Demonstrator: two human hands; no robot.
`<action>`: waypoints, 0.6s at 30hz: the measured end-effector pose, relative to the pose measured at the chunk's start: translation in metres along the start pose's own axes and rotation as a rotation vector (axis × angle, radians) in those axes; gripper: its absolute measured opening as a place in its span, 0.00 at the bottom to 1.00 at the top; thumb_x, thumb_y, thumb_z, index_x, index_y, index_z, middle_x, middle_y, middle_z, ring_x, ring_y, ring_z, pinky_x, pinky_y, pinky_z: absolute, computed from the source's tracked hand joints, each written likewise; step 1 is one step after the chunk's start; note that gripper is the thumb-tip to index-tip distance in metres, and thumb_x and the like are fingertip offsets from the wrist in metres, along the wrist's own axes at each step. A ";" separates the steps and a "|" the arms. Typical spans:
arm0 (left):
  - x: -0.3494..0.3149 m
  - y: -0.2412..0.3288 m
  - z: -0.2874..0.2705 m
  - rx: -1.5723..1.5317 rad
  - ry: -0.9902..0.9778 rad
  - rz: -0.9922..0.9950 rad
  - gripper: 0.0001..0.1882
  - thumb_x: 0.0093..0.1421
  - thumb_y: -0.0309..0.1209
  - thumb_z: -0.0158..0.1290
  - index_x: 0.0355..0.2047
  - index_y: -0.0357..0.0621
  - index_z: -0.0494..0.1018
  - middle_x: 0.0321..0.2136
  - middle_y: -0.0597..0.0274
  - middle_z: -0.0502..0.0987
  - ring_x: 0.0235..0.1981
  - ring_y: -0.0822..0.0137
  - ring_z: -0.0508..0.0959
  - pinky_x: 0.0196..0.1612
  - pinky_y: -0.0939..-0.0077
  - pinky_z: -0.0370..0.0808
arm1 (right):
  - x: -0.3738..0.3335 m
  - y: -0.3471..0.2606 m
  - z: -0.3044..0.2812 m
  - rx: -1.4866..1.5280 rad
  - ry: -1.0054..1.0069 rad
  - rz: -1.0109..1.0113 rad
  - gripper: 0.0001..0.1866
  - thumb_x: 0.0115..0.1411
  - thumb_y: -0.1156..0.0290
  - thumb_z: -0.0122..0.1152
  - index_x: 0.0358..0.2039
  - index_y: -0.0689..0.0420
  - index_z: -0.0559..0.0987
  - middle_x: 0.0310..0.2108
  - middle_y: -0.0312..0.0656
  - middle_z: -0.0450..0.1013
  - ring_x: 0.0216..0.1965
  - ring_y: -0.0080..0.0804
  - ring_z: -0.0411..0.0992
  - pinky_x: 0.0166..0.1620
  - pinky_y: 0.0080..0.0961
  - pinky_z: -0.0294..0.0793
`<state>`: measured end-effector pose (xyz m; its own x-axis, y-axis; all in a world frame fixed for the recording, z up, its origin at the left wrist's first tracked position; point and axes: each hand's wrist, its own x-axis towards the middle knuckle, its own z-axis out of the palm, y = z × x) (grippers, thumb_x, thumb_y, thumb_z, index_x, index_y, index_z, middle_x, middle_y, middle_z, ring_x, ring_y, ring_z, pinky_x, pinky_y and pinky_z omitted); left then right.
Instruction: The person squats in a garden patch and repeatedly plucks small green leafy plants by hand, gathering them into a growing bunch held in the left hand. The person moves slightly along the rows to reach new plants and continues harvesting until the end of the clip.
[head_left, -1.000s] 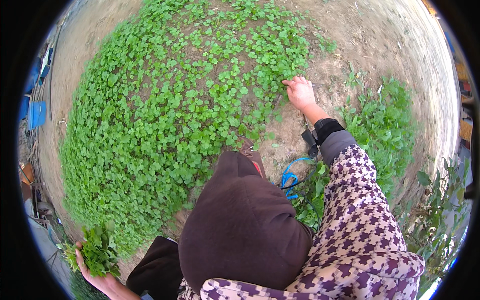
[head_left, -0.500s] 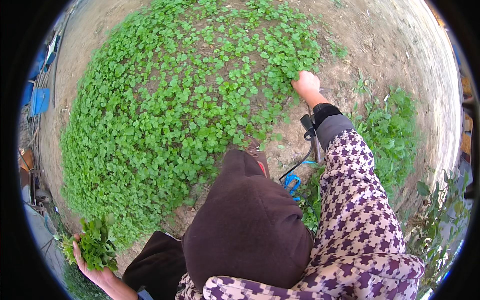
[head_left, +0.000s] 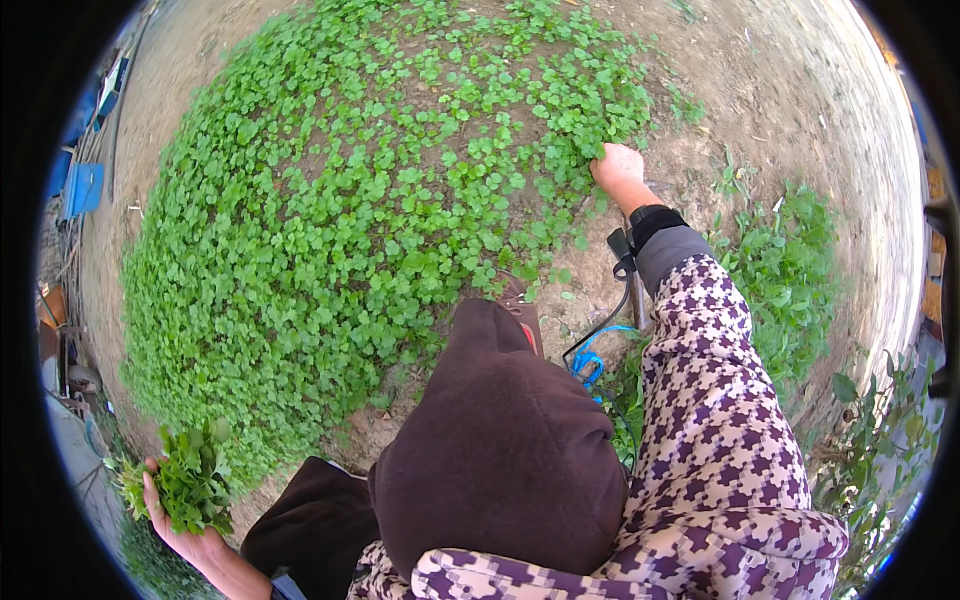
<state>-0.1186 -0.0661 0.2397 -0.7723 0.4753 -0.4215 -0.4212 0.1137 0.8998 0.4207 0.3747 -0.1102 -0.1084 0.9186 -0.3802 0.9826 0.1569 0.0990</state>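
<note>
A wide bed of low green leafy plants (head_left: pixel 300 250) with small lobed leaves fills the upper left and middle of the view. At its right edge my right hand (head_left: pixel 619 167) reaches down with curled fingers, and the fingertips are hidden at the leaves and soil. Whatever they grip does not show. Far to the lower left, my left hand (head_left: pixel 180 530) is closed around a bunch of picked green leaves (head_left: pixel 196 480), held beside my left knee. A dark-handled tool or rod (head_left: pixel 622 250) with a black cord lies on the soil under my right wrist.
Blue cord (head_left: pixel 592 366) lies on the ground by my right forearm. My shoe (head_left: pixel 522 312) rests at the bed's near edge. Feathery greens (head_left: pixel 785 265) grow to the right, with a leafy shrub (head_left: pixel 885 440) nearer. A blue bin (head_left: pixel 83 190) stands far left.
The view has shifted slightly, so the bed and both hands sit a little differently in it. My right hand stays at the bed's right edge; the left keeps its bunch.
</note>
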 end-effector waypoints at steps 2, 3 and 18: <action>0.000 0.000 0.001 0.004 0.016 -0.001 0.13 0.64 0.32 0.49 0.45 0.39 0.75 0.42 0.60 0.78 0.45 0.64 0.76 0.54 0.62 0.71 | 0.000 -0.001 0.001 0.028 0.041 0.007 0.11 0.51 0.64 0.56 0.33 0.55 0.80 0.37 0.47 0.77 0.42 0.44 0.76 0.46 0.36 0.74; 0.000 0.000 0.002 0.008 0.025 -0.006 0.13 0.64 0.32 0.49 0.45 0.39 0.75 0.42 0.60 0.78 0.45 0.64 0.76 0.54 0.63 0.71 | 0.000 -0.001 0.001 0.014 0.035 -0.006 0.11 0.51 0.64 0.56 0.32 0.55 0.81 0.37 0.48 0.78 0.41 0.44 0.76 0.45 0.36 0.75; -0.001 0.000 0.004 -0.006 0.040 -0.014 0.13 0.64 0.32 0.49 0.45 0.39 0.75 0.41 0.60 0.78 0.43 0.62 0.77 0.52 0.59 0.73 | 0.010 0.015 0.037 0.013 0.253 -0.184 0.10 0.49 0.65 0.55 0.20 0.56 0.79 0.24 0.48 0.77 0.27 0.47 0.76 0.32 0.41 0.75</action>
<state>-0.1163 -0.0635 0.2408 -0.7847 0.4380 -0.4387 -0.4351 0.1148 0.8930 0.4398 0.3722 -0.1468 -0.3168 0.9367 -0.1492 0.9448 0.3255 0.0372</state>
